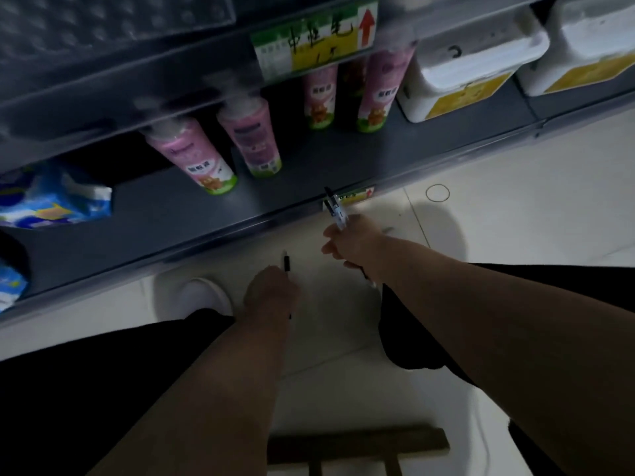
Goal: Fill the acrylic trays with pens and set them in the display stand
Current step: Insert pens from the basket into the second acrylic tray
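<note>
My left hand (271, 293) is closed around a single black pen (287, 263) whose tip sticks up above the fist, low over the pale floor. Up and to the right, my right hand (350, 243) grips a small bundle of pens (335, 207) with black caps and clear barrels, pointing toward the lower shelf's front edge (240, 228). No acrylic tray or display stand shows in this view.
On the dark lower shelf stand pink bottles (196, 156), white jugs (460, 80) at the right and blue packets (51, 197) at the left. A green and yellow price label (309, 49) hangs on the shelf above. A wooden stool (357, 444) sits below between my knees.
</note>
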